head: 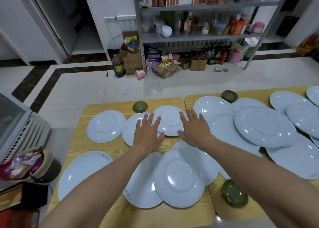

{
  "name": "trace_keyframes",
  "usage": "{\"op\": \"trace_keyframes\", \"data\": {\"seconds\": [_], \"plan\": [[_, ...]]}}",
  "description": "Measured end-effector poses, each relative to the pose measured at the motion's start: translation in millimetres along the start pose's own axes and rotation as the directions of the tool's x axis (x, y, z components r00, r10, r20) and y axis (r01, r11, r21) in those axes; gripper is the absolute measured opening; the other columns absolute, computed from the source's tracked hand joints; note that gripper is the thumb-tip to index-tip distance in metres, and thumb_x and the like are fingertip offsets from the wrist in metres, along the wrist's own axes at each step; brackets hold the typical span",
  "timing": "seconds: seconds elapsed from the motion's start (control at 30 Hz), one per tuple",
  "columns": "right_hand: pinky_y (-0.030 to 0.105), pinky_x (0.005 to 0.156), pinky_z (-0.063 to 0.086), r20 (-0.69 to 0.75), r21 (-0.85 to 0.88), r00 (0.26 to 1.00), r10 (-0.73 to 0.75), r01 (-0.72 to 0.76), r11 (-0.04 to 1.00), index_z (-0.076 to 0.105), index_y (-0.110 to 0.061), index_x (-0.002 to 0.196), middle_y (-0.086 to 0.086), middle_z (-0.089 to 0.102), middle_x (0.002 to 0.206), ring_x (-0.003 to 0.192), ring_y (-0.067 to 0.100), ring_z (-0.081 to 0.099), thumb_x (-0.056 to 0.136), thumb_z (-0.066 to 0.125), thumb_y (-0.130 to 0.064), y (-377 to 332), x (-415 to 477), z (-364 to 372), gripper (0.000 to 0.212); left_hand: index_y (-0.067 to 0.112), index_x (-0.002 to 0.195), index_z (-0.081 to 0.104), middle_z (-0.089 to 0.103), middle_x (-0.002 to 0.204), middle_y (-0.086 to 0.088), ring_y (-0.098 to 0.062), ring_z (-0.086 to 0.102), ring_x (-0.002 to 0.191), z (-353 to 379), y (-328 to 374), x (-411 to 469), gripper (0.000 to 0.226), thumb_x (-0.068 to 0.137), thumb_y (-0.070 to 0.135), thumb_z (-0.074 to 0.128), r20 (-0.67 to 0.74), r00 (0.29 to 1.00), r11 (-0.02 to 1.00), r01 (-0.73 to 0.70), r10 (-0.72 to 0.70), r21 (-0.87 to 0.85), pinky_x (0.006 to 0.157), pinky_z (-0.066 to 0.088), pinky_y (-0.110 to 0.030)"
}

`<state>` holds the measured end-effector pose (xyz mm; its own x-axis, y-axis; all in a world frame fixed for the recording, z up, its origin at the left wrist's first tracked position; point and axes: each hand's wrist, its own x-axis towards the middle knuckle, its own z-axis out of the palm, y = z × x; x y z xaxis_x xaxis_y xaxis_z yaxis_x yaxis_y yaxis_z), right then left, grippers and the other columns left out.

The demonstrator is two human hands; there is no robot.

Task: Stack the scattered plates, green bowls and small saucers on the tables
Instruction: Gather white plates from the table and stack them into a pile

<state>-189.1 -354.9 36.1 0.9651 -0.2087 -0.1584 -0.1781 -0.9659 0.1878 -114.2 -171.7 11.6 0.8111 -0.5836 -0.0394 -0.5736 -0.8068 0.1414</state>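
Several pale blue plates lie scattered and overlapping on two wooden tables (pixel 81 141). A small upturned plate (pixel 170 120) rests at the far middle. My left hand (pixel 148 132) hovers open at its left edge, over another plate (pixel 131 131). My right hand (pixel 195 129) is open at its right edge, fingers spread. An upturned plate (pixel 179 177) lies under my forearms. Green bowls sit at the far left (pixel 140 107), the far right (pixel 229 95) and the near right (pixel 233 195).
A metal shelf rack (pixel 198 8) with jars and boxes stands across the tiled floor. Cardboard boxes (pixel 132 60) and a dark bottle (pixel 118 66) sit at its foot. A white appliance (pixel 20 129) and a bag (pixel 25 164) are left of the tables.
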Motion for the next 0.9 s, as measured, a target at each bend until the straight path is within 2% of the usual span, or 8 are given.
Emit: {"op": "trace_keyframes", "data": {"seconds": [0.4,0.53,0.67,0.73,0.8,0.9], "plan": [[0.044,0.117,0.020,0.054,0.071,0.998,-0.042,0.039,0.997,0.013,-0.009,0.155,0.015,0.016,0.162,0.150,0.031,0.013,0.101,0.035,-0.048,13,55,29,0.070,0.022,0.155,0.019,0.010,0.164,-0.006,-0.025,0.005,0.151,30,-5,56,0.066,0.099,0.048,0.040,0.066,0.997,0.994,0.056,-0.049,-0.099,0.121,0.008,-0.041],[0.043,0.115,0.025,0.077,0.089,0.996,-0.046,0.039,0.995,0.015,-0.010,0.155,0.014,0.020,0.161,0.149,0.031,0.016,0.100,0.037,-0.049,19,82,40,0.071,0.021,0.155,0.018,0.011,0.164,-0.007,-0.026,0.005,0.151,41,-10,80,0.066,0.099,0.049,0.038,0.099,0.993,0.995,0.078,-0.071,-0.069,0.122,0.009,-0.041],[0.043,0.109,0.033,0.158,0.226,0.987,-0.012,-0.025,0.974,0.019,-0.011,0.154,0.013,0.027,0.157,0.143,0.031,0.027,0.099,0.041,-0.049,25,107,54,0.070,0.022,0.154,0.020,0.014,0.163,-0.007,-0.027,0.012,0.149,52,-12,102,0.065,0.099,0.049,0.039,0.136,0.980,0.984,0.155,-0.143,-0.083,0.120,0.016,-0.043],[0.044,0.101,0.040,0.230,0.393,0.970,0.081,-0.168,0.904,0.026,-0.012,0.151,0.012,0.038,0.149,0.135,0.032,0.038,0.096,0.047,-0.048,27,118,62,0.068,0.021,0.153,0.023,0.022,0.159,-0.010,-0.029,0.022,0.144,58,-10,111,0.064,0.098,0.049,0.041,0.168,0.962,0.963,0.237,-0.215,-0.127,0.114,0.026,-0.044],[0.042,0.095,0.044,0.321,0.529,0.931,0.172,-0.327,0.784,0.035,-0.011,0.144,0.013,0.047,0.139,0.127,0.033,0.047,0.093,0.053,-0.048,29,127,70,0.066,0.019,0.151,0.026,0.029,0.153,-0.012,-0.031,0.033,0.135,64,-8,118,0.064,0.098,0.050,0.043,0.201,0.935,0.924,0.329,-0.292,-0.192,0.104,0.035,-0.044],[0.041,0.091,0.047,0.422,0.621,0.872,0.250,-0.479,0.621,0.046,-0.006,0.133,0.014,0.055,0.130,0.119,0.034,0.052,0.088,0.059,-0.048,30,136,84,0.063,0.016,0.147,0.028,0.038,0.139,-0.014,-0.033,0.042,0.124,75,-7,127,0.067,0.095,0.055,0.046,0.265,0.893,0.854,0.434,-0.365,-0.288,0.092,0.043,-0.043]]}}
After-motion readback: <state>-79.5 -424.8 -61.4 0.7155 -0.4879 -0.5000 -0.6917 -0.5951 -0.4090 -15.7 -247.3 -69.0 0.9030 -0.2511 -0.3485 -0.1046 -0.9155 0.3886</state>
